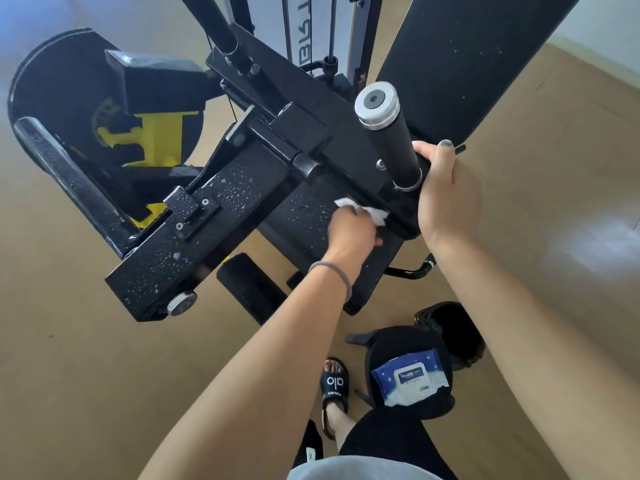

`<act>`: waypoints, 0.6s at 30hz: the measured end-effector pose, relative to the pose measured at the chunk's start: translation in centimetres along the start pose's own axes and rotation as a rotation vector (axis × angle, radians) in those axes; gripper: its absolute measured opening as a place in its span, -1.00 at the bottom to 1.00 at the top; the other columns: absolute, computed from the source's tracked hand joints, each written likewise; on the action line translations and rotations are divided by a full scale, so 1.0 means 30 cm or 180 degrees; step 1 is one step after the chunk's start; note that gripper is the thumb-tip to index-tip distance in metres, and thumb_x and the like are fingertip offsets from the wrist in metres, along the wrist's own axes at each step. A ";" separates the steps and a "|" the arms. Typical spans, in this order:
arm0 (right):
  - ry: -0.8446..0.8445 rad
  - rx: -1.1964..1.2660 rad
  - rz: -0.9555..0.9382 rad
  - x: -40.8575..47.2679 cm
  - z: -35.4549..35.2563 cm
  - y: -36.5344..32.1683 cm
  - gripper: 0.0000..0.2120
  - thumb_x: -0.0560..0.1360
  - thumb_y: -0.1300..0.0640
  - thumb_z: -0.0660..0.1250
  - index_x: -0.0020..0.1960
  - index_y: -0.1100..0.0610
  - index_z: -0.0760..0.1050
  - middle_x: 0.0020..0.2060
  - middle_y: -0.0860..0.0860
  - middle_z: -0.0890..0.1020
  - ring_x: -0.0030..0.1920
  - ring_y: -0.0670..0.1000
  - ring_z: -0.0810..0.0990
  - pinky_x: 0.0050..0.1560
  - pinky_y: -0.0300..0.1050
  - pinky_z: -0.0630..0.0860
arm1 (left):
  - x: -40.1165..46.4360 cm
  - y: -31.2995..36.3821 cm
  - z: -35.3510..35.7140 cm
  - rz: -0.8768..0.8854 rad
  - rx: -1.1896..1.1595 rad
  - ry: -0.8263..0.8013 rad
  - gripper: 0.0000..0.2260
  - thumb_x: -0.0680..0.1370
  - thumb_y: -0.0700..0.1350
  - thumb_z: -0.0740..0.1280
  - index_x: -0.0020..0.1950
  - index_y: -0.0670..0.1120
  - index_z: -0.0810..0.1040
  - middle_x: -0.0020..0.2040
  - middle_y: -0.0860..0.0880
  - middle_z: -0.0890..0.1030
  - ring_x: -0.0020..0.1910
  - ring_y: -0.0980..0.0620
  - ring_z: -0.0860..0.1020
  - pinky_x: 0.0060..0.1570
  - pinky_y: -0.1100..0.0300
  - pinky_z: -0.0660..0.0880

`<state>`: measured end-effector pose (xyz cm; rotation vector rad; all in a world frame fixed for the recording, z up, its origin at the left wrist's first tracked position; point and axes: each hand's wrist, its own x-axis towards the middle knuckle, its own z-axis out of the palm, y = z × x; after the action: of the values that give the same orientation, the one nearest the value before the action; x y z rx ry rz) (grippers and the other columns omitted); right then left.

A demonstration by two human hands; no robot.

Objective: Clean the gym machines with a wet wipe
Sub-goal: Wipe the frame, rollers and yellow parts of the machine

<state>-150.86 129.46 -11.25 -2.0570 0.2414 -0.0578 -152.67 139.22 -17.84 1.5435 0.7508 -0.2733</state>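
Note:
The black gym machine's speckled frame fills the middle of the view. My left hand, with a hair tie on the wrist, holds a crumpled white wet wipe against the underside edge of the machine's black arm plate. My right hand grips the end of that plate, its fingers curled over the far edge beside the upright black handle post with a silver cap.
A blue pack of wet wipes lies on a black stool below, beside a black bin. My sandalled foot stands on the tan floor. A black back pad rises top right; a padded roller sticks out on the left.

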 end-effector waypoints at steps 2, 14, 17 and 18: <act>0.0013 -0.0034 -0.0037 0.000 0.002 -0.001 -0.40 0.59 -0.14 -0.18 0.26 -0.16 0.62 0.09 -0.11 0.70 0.10 -0.08 0.59 0.01 -0.23 0.46 | 0.029 0.045 -0.046 0.0151 -0.0167 0.0520 -0.81 0.69 -0.18 0.09 0.05 -0.18 0.48 -0.25 -0.11 0.58 -0.34 -0.02 0.57 -0.34 0.24 0.51; -0.0021 -0.0181 -0.0174 0.008 -0.008 0.012 -0.49 0.68 0.01 -0.11 0.36 -0.10 0.56 0.25 -0.13 0.64 0.23 -0.04 0.51 0.09 -0.17 0.37 | 0.063 0.103 -0.014 -0.0085 -0.1865 0.1448 -0.77 0.65 0.00 0.23 -0.15 -0.08 0.46 -0.20 -0.05 0.49 -0.24 -0.04 0.45 -0.22 0.15 0.41; -0.0051 -0.0232 -0.0250 0.013 -0.010 0.023 -0.51 0.70 0.04 -0.11 0.38 -0.08 0.55 0.26 -0.13 0.63 0.18 -0.10 0.47 0.08 -0.22 0.34 | 0.097 0.093 -0.030 0.0212 -0.1044 0.1427 -0.81 0.69 -0.08 0.16 -0.10 -0.08 0.40 -0.18 -0.07 0.44 -0.18 -0.04 0.42 -0.33 0.26 0.40; -0.0062 -0.0238 -0.0273 0.016 -0.009 0.027 -0.50 0.70 0.04 -0.11 0.39 -0.08 0.55 0.25 -0.13 0.63 0.13 -0.13 0.45 0.05 -0.27 0.34 | 0.103 0.088 -0.037 0.0231 -0.0856 0.1372 -0.84 0.70 -0.08 0.14 -0.03 -0.10 0.39 -0.22 -0.03 0.42 -0.23 -0.03 0.42 -0.40 0.35 0.37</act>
<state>-150.56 128.75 -11.86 -2.1410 0.1451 -0.0825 -149.06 141.32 -17.41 1.3810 1.0191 0.2170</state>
